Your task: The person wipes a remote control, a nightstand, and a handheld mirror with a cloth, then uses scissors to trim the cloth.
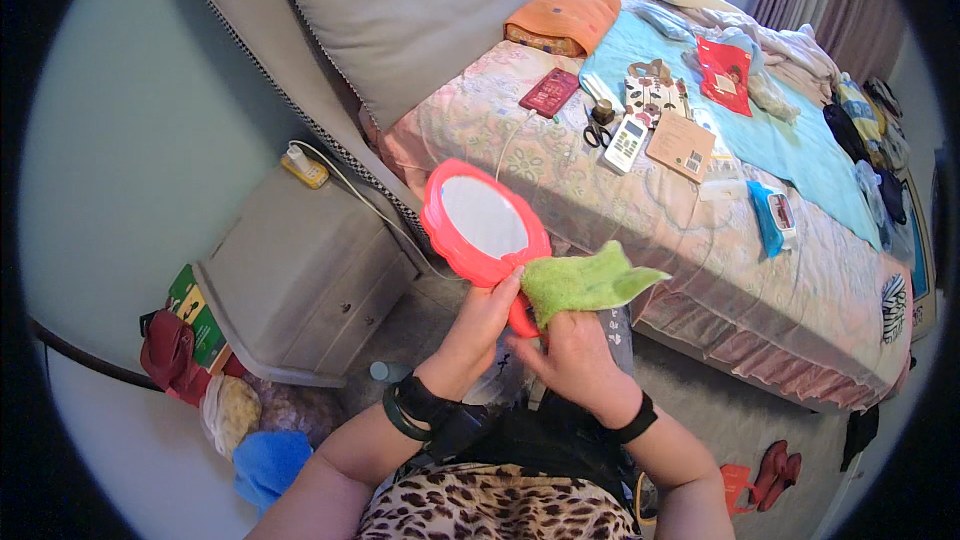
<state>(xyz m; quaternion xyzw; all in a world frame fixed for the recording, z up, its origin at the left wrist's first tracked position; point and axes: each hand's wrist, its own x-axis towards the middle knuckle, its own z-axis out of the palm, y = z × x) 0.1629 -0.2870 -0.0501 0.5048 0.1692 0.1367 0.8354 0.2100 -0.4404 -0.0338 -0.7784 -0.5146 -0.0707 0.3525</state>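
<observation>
A hand mirror with a scalloped coral-pink frame is tilted in front of me. My left hand grips it where the frame meets the handle, thumb on the frame's lower edge. In my right hand is a fuzzy green cloth, bunched beside the mirror, with two pointed ends sticking out to the right. Part of the mirror's handle shows between the hands; the cloth and fingers hide the rest. Whether the cloth touches the frame, I cannot tell.
A bed ahead carries a white remote control, black-handled scissors, a red phone on a cable, and a blue wipes pack. To the left stands a grey nightstand with a yellow power adapter. Red shoes lie on the floor.
</observation>
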